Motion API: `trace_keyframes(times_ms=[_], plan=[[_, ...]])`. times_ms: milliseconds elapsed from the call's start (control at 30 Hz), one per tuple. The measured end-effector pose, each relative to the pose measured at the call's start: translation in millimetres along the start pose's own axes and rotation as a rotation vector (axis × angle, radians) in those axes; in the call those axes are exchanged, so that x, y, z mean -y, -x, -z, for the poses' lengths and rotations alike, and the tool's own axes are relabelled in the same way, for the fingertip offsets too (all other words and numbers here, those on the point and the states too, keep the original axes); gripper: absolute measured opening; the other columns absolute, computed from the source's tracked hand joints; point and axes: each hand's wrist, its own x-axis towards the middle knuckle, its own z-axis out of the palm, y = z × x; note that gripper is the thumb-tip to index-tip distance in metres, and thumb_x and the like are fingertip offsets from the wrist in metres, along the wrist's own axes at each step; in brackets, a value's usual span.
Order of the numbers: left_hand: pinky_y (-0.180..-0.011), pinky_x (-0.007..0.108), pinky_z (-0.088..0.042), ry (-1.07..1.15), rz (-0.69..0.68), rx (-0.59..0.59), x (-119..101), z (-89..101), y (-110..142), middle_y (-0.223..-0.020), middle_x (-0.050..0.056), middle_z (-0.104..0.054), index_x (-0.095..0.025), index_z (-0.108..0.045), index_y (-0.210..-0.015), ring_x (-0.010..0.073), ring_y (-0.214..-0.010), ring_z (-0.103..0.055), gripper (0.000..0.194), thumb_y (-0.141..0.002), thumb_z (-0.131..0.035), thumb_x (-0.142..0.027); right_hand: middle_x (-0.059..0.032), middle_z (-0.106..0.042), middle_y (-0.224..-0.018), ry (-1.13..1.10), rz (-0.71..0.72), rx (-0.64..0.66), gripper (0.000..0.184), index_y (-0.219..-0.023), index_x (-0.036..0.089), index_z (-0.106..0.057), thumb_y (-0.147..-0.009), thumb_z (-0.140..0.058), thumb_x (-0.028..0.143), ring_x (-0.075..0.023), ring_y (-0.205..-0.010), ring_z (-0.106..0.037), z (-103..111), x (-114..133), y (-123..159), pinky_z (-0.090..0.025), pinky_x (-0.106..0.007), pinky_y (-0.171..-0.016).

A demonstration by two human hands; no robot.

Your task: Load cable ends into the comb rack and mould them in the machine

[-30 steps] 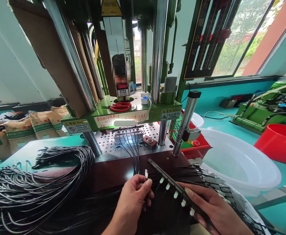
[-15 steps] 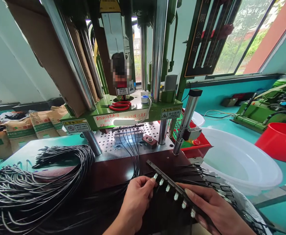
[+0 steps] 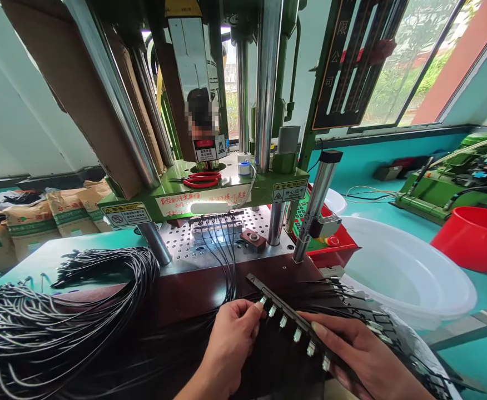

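Left hand [image 3: 235, 336] moved rightward since one second ago; I see it pinching metal connector [image 3: 263, 300] at far end of dark bar [image 3: 284, 309]. Right hand [image 3: 354, 347] grips bar above worktop [image 3: 185, 297].

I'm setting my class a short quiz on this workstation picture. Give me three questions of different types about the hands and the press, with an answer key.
1. True or false: The right hand is holding the dark bar.

2. Multiple choice: What lies on top of the green press plate?
A. A red tub
B. A red-handled tool
C. Paper sacks

3. Short answer: How many bright connectors can you count along the bar, including the one at the left hand?

Key:
1. True
2. B
3. Six
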Motion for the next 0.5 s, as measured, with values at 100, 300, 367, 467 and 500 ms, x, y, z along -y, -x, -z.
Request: trace_keyframes(times_ms=[100,300,367,467,500], plan=[[-0.039,0.02,-0.009,0.003,-0.002,-0.001,-1.3,-0.8,1.4,-0.048,-0.007,-0.038,-0.014,-0.055,-0.074,0.0026,-0.038,-0.019,0.03,-0.076,-0.057,-0.044,0.0053,-0.042,-0.05,0.0,0.016,0.023,0.058,-0.117,0.02,-0.063,-0.075,-0.06,0.06,-0.0021,-0.037,-0.031,-1.0,0.8,0.1,-0.019,-0.012,-0.032],[-0.038,0.02,-0.01,-0.005,-0.002,-0.014,-1.4,-1.5,-3.7,-0.048,-0.007,-0.038,-0.015,-0.052,-0.071,0.0024,-0.037,-0.018,0.025,-0.078,-0.055,-0.038,0.0049,-0.041,-0.052,0.095,0.018,0.035,0.061,-0.12,0.018,-0.06,-0.077,-0.056,0.061,-0.0045,-0.039,-0.034,-0.1,-0.8,-1.4,-0.019,-0.014,-0.032],[-0.037,0.019,-0.011,0.0,-0.006,-0.01,0.3,-2.1,-2.8,-0.05,-0.006,-0.04,-0.015,-0.052,-0.072,0.0032,-0.037,-0.021,0.025,-0.078,-0.055,-0.039,0.0052,-0.041,-0.053,0.096,0.019,0.065,0.06,-0.121,0.017,-0.058,-0.078,-0.058,0.059,-0.0043,-0.04,-0.033,2.5,-1.0,-1.7,-0.018,-0.014,-0.033],[-0.039,0.02,-0.027,-0.092,-0.066,0.009,-6.0,-0.2,12.1,-0.061,-0.001,-0.051,-0.014,-0.057,-0.078,0.0082,-0.044,-0.04,0.034,-0.08,-0.053,-0.048,0.005,-0.047,-0.06,0.059,0.037,0.12,0.054,-0.116,0.018,-0.058,-0.074,-0.068,0.05,-0.002,-0.041,-0.03,9.0,6.3,-2.8,-0.016,-0.015,-0.035],[-0.046,0.022,-0.035,-0.186,-0.132,-0.02,-12.3,2.5,19.8,-0.067,0.002,-0.056,-0.015,-0.06,-0.083,0.0112,-0.051,-0.048,0.037,-0.079,-0.053,-0.051,0.005,-0.048,-0.062,0.067,0.033,0.121,0.051,-0.113,0.018,-0.059,-0.073,-0.069,0.048,-0.0018,-0.041,-0.029,11.6,11.7,-3.9,-0.016,-0.015,-0.035]])
